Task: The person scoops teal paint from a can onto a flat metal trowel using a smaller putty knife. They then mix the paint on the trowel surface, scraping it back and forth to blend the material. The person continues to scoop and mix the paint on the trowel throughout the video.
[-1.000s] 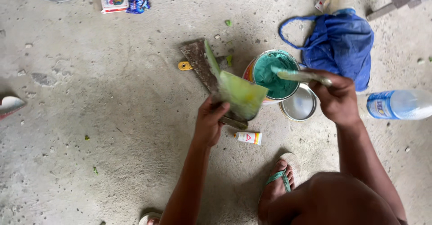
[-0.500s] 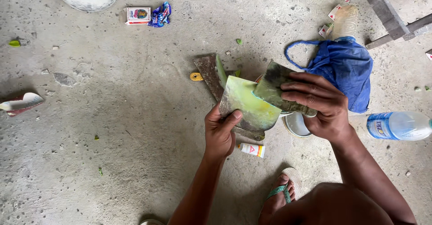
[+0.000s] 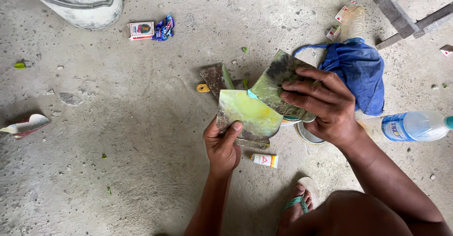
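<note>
Green-smeared scraper (image 3: 247, 115), gripped by left hand (image 3: 222, 144), now has right hand (image 3: 325, 106) pressing the second blade (image 3: 278, 87) lower across it

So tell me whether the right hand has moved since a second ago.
Yes. The right hand moved leftward from the blue cloth bag toward the left hand.

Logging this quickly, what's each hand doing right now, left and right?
Left hand: closed on the green-smeared flat scraper, thumb on its face.
Right hand: fingers spread flat on the dark paint-stained sheet, holding it.
</note>
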